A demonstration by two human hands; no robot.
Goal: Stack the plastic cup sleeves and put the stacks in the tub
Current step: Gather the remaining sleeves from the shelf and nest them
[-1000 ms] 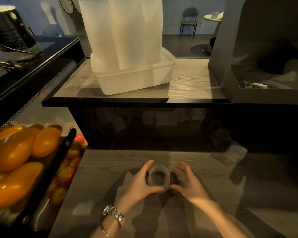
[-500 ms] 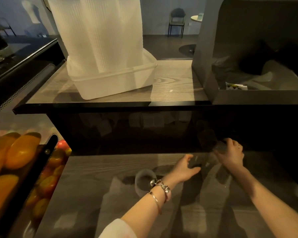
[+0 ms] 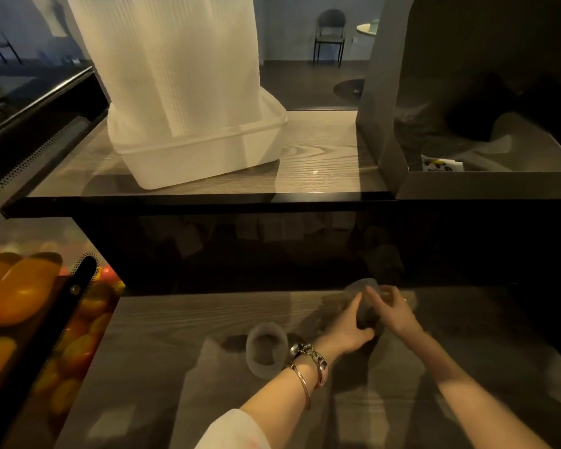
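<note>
Both hands hold one translucent ribbed cup sleeve (image 3: 365, 301) just above the lower wooden counter, near its dark back wall. My left hand (image 3: 345, 328) grips its left side and my right hand (image 3: 392, 314) pinches its right side. A second sleeve stack (image 3: 266, 350) stands on the counter to the left of my left wrist, untouched. On the upper shelf stands the white plastic tub (image 3: 204, 157), with tall stacks of white sleeves (image 3: 172, 59) rising out of it.
A grey open-fronted box (image 3: 386, 131) sits on the upper shelf (image 3: 321, 163) to the right of the tub. A display of orange and red fruit (image 3: 17, 296) lies at the left behind a perforated black panel. A chair stands far back.
My left hand has left the first sleeve stack on the counter and reached right. Both hands have come together around a sleeve that my right hand fetched from the back right.
</note>
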